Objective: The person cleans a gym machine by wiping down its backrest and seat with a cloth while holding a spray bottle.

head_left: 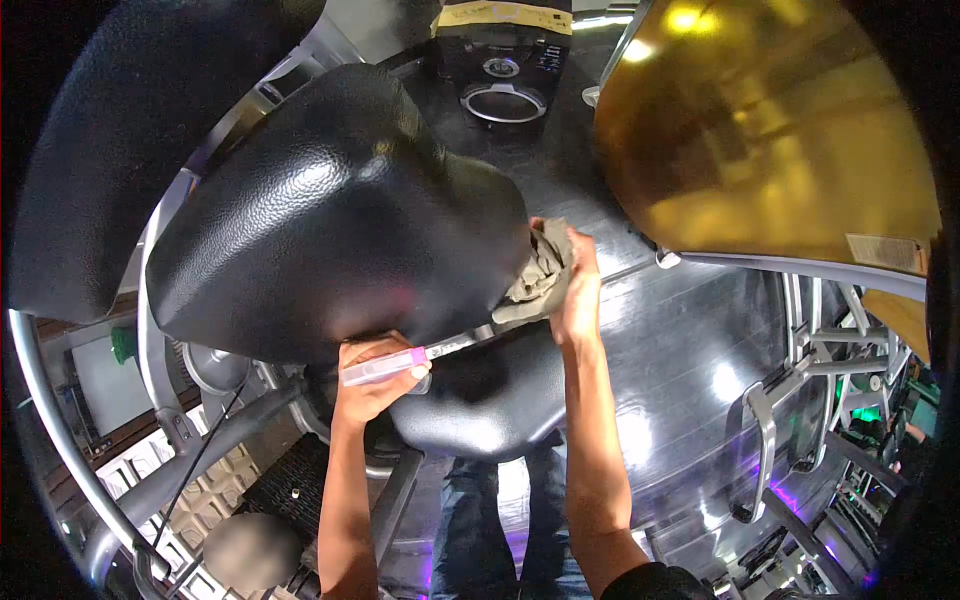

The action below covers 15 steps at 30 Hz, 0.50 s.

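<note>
A large black padded cushion [330, 210] with a leather-like cover fills the middle of the head view. My right hand [580, 290] grips a crumpled grey-beige cloth [543, 275] against the cushion's right edge. Below the cushion, my left hand [372, 385] is closed around a slim tool with a translucent handle and pink collar [385, 367]. A narrow pale part runs from the collar toward the cloth; its exact kind is unclear. Under both hands lies a lower black pad [480, 400], with a glossy highlight along its front.
Another black pad [150, 150] rises at upper left beside curved silver tubing [60, 440]. A black speaker-like box [505, 70] stands at the back. To the right are a gold reflective panel [760, 130], dark shiny flooring [670, 370] and metal equipment frames [765, 450].
</note>
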{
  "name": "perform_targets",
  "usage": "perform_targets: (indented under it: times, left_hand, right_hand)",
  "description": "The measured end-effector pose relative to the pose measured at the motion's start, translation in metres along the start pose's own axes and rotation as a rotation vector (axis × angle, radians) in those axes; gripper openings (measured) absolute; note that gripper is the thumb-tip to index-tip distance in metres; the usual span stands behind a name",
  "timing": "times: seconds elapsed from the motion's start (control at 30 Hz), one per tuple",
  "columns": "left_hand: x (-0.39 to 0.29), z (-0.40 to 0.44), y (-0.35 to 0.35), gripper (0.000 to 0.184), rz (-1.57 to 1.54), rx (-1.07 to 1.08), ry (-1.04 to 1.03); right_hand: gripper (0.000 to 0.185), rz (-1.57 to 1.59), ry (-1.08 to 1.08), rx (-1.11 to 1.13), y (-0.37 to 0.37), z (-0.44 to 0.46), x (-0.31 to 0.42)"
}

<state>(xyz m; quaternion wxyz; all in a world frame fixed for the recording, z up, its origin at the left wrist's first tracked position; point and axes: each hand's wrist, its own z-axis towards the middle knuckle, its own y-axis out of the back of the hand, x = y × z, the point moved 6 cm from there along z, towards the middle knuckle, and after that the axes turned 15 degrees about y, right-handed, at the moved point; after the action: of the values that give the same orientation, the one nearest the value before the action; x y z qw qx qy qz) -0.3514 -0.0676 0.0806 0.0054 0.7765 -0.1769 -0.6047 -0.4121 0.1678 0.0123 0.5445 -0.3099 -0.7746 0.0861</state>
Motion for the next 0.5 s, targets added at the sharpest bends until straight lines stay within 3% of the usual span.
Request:
perform_targets:
  times: [0.07,0.1,0.2,0.33,0.5]
  left_hand:
    - [0.003,-0.001,0.000,0.017,-0.015,-0.016,0.055]
    - [0.003,-0.001,0.001,0.017,-0.017,-0.020,0.058]
    - [0.001,0.000,0.000,0.018,-0.036,-0.030,0.058]
    - [0.002,-0.002,-0.002,0.019,-0.003,-0.060,0.075]
    - [0.003,-0.010,-0.010,0.019,-0.030,-0.191,0.159]
  right_hand:
    - [0.046,0.025,0.143,0.074,0.003,0.004,0.004]
    - [0.043,-0.223,0.230,0.121,0.002,0.004,0.005]
    - [0.037,-0.376,0.225,0.120,-0.001,-0.020,-0.004]
    - [0.033,-0.567,0.450,0.087,0.019,-0.030,-0.056]
    - [0.035,-0.481,0.328,0.054,0.058,-0.022,-0.099]
